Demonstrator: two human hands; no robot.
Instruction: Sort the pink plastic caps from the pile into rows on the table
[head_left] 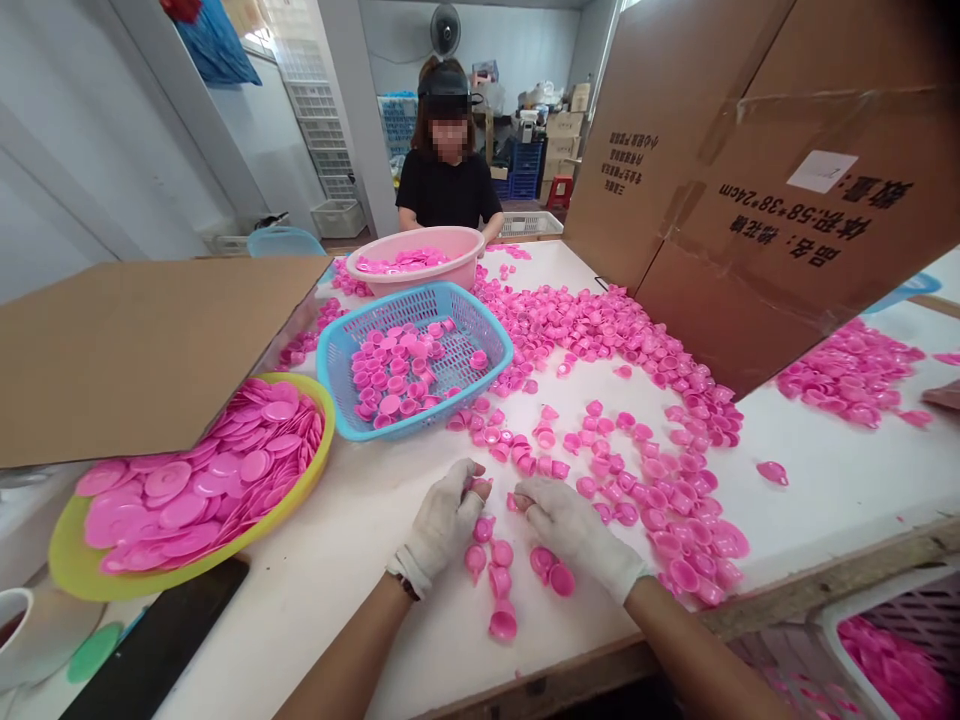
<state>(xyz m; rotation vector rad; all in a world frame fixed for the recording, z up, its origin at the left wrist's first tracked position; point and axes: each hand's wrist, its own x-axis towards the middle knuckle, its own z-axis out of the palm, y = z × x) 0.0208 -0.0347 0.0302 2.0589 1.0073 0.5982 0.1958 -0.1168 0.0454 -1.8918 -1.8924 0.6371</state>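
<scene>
My left hand (442,525), in a white glove with bare fingertips, is closed on a small pink toy cup (481,485), partly hidden by the fingers. Just to its right, my right hand (574,528), gloved the same way, pinches a small pink piece (513,502) at its fingertips; most of that piece is covered. Between and below the hands lie several loose pink toy cups (500,580) on the white table (330,570). Beyond them stands a blue basket (330,385) with pink cups inside. A large spread of pink cups (600,325) reaches along the right.
A yellow bowl (307,500) of pink discs stands left, under a cardboard flap (150,350). Near it are a black phone-like slab (165,640) and a mug (56,635). A tall carton (675,220) rises at right. Behind a pink basin (466,268) sits another person (450,190).
</scene>
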